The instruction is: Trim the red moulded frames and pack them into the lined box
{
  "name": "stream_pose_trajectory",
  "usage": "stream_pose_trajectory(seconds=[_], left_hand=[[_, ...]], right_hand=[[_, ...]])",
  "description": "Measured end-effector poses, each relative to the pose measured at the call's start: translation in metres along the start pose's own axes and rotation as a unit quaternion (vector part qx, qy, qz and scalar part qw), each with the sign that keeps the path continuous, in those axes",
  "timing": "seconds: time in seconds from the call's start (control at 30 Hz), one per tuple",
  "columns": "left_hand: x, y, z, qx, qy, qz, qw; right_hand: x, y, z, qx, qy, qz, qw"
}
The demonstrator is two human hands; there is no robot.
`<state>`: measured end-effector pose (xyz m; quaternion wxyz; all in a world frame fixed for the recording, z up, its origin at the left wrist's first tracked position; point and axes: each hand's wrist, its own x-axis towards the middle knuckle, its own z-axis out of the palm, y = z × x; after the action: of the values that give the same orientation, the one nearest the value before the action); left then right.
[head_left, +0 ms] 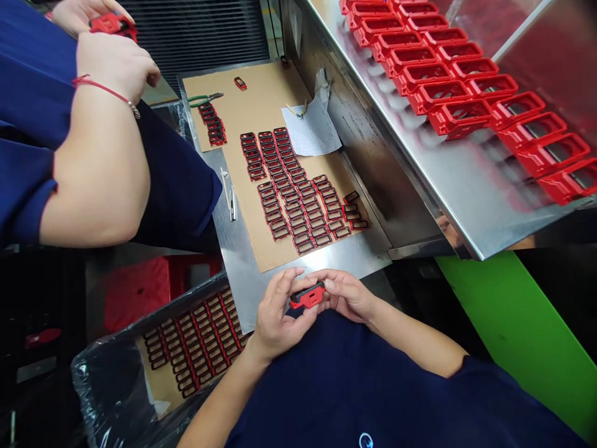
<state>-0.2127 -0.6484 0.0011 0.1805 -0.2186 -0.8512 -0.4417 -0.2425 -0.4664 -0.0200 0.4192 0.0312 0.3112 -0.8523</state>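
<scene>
Close to my chest, a small red-and-black plastic frame is held between my two hands, its red side facing up toward me. My left hand grips its left end, thumb below and fingers above. At the right end, the fingertips of my right hand pinch it. Just beyond, rows of similar black-and-red frames lie on a sheet of brown cardboard covering the metal table. My fingers hide part of the held piece.
A metal shelf at upper right carries rows of red frames. Green-handled pliers, a cutter knife and a paper sheet lie on the table. Left, a co-worker's hand holds a red part above a plastic-lined bin of frames.
</scene>
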Motion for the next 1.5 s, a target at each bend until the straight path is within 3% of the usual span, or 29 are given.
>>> stream_pose_trajectory(seconds=[0.17, 0.6, 0.83, 1.27, 1.5], left_hand=[[-0.006, -0.005, -0.002, -0.085, -0.005, -0.067, 0.994], [-0.006, -0.007, -0.003, -0.131, -0.012, -0.024, 0.991], [-0.006, -0.006, -0.006, -0.094, -0.025, -0.048, 0.994], [-0.004, -0.006, 0.000, -0.069, -0.134, -0.030, 0.988], [-0.010, -0.008, 0.005, -0.103, -0.097, -0.059, 0.988]], right_hand=[[0.000, -0.001, -0.003, -0.032, 0.026, -0.021, 0.999], [0.003, -0.003, -0.003, -0.003, 0.044, -0.035, 0.998], [0.007, 0.000, -0.003, -0.037, 0.092, -0.034, 0.994], [0.009, 0.002, 0.003, -0.053, 0.100, -0.018, 0.993], [0.009, 0.005, 0.001, -0.042, 0.092, -0.015, 0.995]])
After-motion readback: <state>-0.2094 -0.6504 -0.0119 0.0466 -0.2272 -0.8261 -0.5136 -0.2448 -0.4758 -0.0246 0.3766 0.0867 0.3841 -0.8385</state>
